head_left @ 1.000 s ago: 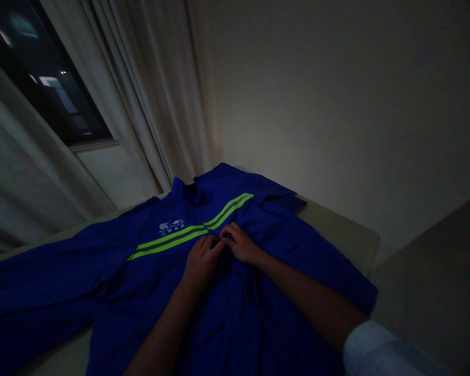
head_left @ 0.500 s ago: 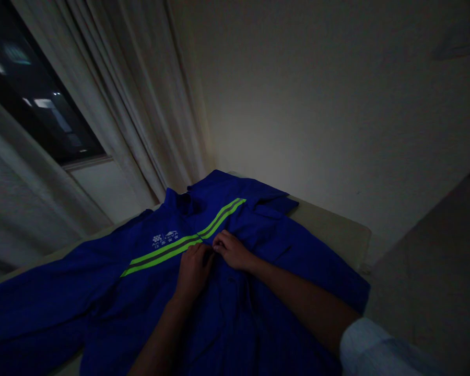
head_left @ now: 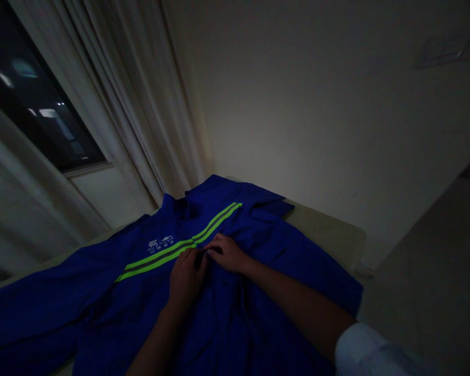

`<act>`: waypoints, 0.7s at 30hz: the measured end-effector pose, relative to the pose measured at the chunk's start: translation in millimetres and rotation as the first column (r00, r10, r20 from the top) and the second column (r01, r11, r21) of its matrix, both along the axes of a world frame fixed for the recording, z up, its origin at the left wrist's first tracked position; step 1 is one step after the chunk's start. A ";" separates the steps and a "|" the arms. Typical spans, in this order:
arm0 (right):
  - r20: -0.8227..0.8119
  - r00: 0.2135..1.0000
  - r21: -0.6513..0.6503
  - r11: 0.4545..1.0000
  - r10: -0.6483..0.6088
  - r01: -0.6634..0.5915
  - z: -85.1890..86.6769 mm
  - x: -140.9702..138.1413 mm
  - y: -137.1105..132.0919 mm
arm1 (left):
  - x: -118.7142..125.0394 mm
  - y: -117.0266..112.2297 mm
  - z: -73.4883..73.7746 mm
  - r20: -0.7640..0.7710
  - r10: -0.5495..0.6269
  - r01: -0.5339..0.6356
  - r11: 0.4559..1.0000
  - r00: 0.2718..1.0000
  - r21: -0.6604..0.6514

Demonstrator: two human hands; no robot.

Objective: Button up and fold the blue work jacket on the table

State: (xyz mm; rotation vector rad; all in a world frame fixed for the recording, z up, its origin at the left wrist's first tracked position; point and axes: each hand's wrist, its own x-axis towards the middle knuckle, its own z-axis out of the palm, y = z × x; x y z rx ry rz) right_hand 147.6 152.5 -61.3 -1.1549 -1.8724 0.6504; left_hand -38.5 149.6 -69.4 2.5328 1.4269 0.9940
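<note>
A blue work jacket [head_left: 113, 308] lies spread front side up, its collar toward the wall. A yellow-green reflective stripe [head_left: 152, 261] crosses the chest, with white lettering above it on the left. My left hand [head_left: 188, 271] and my right hand [head_left: 225, 253] meet at the jacket's front opening, just below the stripe. Both are closed, fingertips pinching the cloth of the front edge close together. Whether a button or other fastener sits between the fingers is hidden. Below my hands the front placket [head_left: 238, 308] runs down in loose folds.
The jacket rests on a pale table [head_left: 337, 230], whose rounded far right corner shows. Behind it stand a plain wall [head_left: 297, 115] and long curtains [head_left: 137, 104]. A dark window [head_left: 55, 120] is at the left. The light is dim.
The view has shifted slightly, so the jacket sits a little lower and further left. My hands stay at the same place on the front edge, with fingertips closer together.
</note>
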 end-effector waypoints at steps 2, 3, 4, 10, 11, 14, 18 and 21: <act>-0.069 0.997 -0.070 0.997 0.019 -0.023 -2.4 2.5 2.9 | -0.8 3.9 -1.4 0.072 -0.029 0.033 0.998 0.997 -0.056; -0.105 0.994 -0.112 0.993 0.026 -0.038 -2.0 3.7 4.1 | -1.0 6.0 -2.0 0.090 -0.039 0.046 0.996 0.995 -0.080; -0.140 0.990 -0.152 0.987 0.025 -0.046 0.4 5.1 5.1 | -1.1 7.8 -2.5 0.098 -0.046 0.056 0.993 0.994 -0.100; -0.093 0.994 -0.072 0.996 -0.053 0.047 54.1 22.4 -8.9 | -1.5 9.1 0.4 0.140 -0.016 0.042 0.982 0.990 -0.183; -0.005 0.999 -0.045 0.998 -0.037 0.037 61.9 24.6 -16.4 | -1.3 8.0 1.7 0.148 -0.004 0.032 0.981 0.989 -0.189; 0.309 0.950 -0.095 0.995 0.054 -0.025 64.2 26.2 -45.6 | 0.3 4.9 4.4 0.154 0.017 0.011 0.983 0.988 -0.182; 0.463 0.882 -0.138 0.990 0.083 -0.020 36.9 26.0 -74.9 | 2.0 4.5 4.3 0.148 -0.014 0.037 0.987 0.989 -0.157; 0.367 0.928 -0.128 0.991 0.071 -0.026 26.6 32.0 -75.7 | -1.0 5.2 6.7 0.161 -0.018 0.038 0.992 0.987 -0.121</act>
